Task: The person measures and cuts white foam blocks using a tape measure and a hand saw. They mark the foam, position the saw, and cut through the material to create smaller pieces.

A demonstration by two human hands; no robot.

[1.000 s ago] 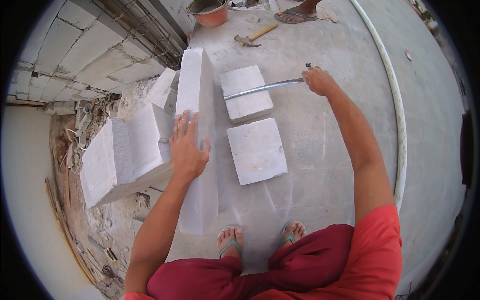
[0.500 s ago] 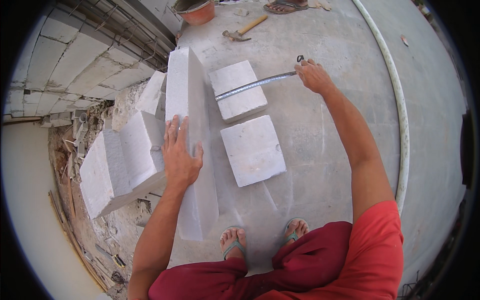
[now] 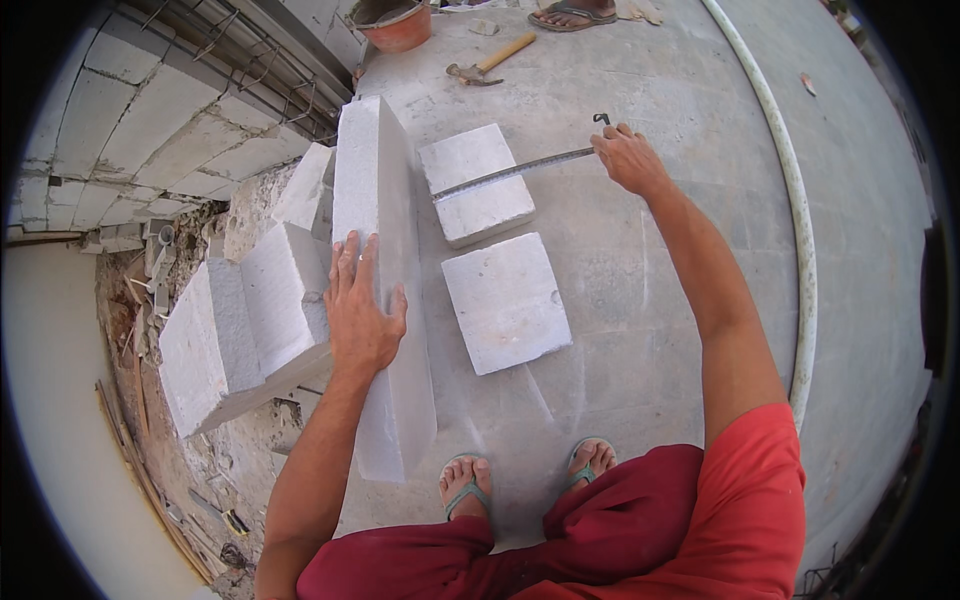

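My left hand (image 3: 365, 315) rests on the upper edge of a long white lightweight block (image 3: 357, 170) that stands on its narrow side. Its fingers are stretched out and the thumb is apart. My right hand (image 3: 632, 160) is closed around the dark handle of what looks like a handsaw (image 3: 515, 171), its blade seen nearly edge-on. The blade stretches left, passing over a shorter white block (image 3: 480, 205) in this view; whether it touches that block I cannot tell. Nearer me lies a squarish white block (image 3: 507, 303).
More white blocks (image 3: 275, 285) lean at the left beside rubble. Farther off are a wooden-handled hammer (image 3: 490, 62), an orange bucket (image 3: 400, 30) and another person's sandalled foot (image 3: 572, 16). A pale pipe (image 3: 790, 180) runs along the floor at right.
The saw blade has turned slightly in my right hand, and its face looks darker than before. My left hand stays on the long block.
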